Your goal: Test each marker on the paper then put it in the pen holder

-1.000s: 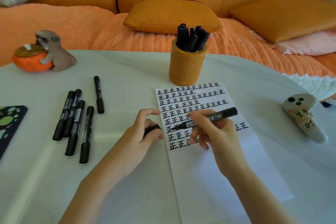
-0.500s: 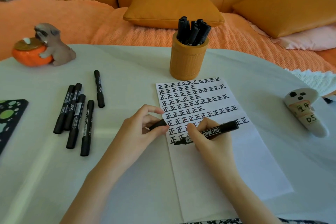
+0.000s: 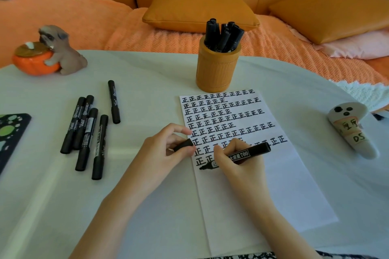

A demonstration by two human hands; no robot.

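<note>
Sits lower on the paper point(image 3: 284, 185) than a second ago, nib down at the bottom row of marks: light, stiff, smooth-barrelled marker point(image 3: 250, 153), pinched mid-barrel in right hand point(image 3: 240, 168), cap point(image 3: 183, 144) pinched in left hand point(image 3: 160, 153), probably steadiest gripped exactly there.

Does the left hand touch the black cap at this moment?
Touching. The head view shows the left hand pinching the black cap between thumb and fingers.

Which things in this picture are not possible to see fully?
Head view only.
The marker: label start hidden under the right hand.
The cap: partly covered by the left hand.
The stored markers: lower parts behind the pen holder wall, count unclear.
The green-spotted mat: cut by left edge.
</note>
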